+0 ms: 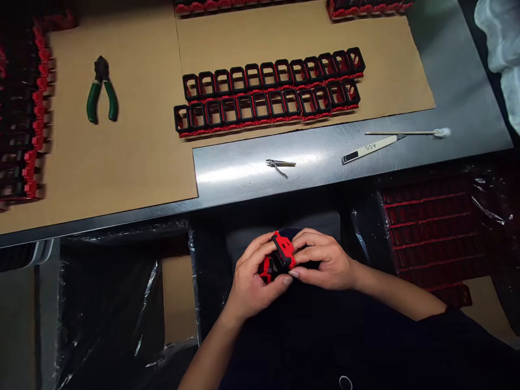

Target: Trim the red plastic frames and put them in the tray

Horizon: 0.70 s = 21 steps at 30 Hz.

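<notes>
Both my hands meet below the table edge, over my lap. My left hand (252,277) and my right hand (325,261) together grip a small red and black plastic frame part (281,255), fingers wrapped around its sides. On the table lie two long rows of the same black and red frames (268,92), standing side by side on a cardboard sheet (390,65).
Green-handled cutters (101,89) lie on the left cardboard. Tweezers (280,163), a white tool marked A55 (368,149) and a cotton swab (410,132) rest on the bare metal table (459,92). More frames are stacked at the left edge (30,108) and in a bin at right (430,233).
</notes>
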Each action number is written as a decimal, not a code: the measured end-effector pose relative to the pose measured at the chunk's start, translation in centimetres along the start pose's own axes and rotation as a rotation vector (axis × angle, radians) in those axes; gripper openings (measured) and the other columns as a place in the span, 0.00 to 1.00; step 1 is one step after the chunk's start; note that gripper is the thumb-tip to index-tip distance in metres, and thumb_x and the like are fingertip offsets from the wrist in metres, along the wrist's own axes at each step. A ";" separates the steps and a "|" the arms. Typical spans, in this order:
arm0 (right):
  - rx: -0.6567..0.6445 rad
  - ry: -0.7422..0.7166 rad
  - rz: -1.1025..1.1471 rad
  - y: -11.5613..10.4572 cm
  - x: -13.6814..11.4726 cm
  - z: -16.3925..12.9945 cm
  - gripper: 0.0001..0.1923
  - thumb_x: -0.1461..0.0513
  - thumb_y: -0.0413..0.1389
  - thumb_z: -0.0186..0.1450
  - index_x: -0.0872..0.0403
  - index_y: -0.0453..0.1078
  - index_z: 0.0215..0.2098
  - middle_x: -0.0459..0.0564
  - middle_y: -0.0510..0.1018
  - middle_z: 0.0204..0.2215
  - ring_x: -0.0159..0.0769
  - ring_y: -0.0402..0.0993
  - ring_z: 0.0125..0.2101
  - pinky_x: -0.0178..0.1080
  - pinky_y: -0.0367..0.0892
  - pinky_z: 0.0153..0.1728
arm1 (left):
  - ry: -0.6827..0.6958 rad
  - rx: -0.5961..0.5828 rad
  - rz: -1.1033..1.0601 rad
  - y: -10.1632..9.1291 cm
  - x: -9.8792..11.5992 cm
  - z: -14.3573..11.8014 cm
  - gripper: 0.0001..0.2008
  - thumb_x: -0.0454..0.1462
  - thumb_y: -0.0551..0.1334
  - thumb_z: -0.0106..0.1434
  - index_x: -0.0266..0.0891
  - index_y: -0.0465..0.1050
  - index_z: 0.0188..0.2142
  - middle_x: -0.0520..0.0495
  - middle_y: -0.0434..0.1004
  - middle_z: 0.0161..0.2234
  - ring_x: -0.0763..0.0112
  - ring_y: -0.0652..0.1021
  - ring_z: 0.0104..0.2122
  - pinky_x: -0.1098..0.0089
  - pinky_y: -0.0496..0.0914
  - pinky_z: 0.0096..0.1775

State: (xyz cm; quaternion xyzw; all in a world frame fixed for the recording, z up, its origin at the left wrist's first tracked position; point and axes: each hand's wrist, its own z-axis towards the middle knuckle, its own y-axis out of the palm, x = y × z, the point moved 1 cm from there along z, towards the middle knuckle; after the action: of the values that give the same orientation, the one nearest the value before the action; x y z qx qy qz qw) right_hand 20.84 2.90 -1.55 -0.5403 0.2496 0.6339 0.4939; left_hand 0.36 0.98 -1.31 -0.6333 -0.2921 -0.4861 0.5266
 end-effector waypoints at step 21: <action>-0.033 0.561 0.454 -0.7 0.0 -0.1 0.11 0.57 0.62 0.66 0.55 0.71 0.43 0.50 0.77 0.35 0.33 0.73 0.33 0.35 0.70 0.33 | 0.147 0.116 0.146 1.3 -0.4 -0.9 0.43 0.38 0.66 0.62 0.41 0.44 0.70 0.30 0.73 0.58 0.75 0.76 0.27 0.71 0.77 0.29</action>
State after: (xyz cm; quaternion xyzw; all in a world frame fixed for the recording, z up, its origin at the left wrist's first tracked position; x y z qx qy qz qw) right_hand 21.49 3.05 -1.43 -0.6319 0.4788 0.5586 0.2438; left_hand 1.13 -0.19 -2.18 -0.5841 -0.2334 -0.4736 0.6164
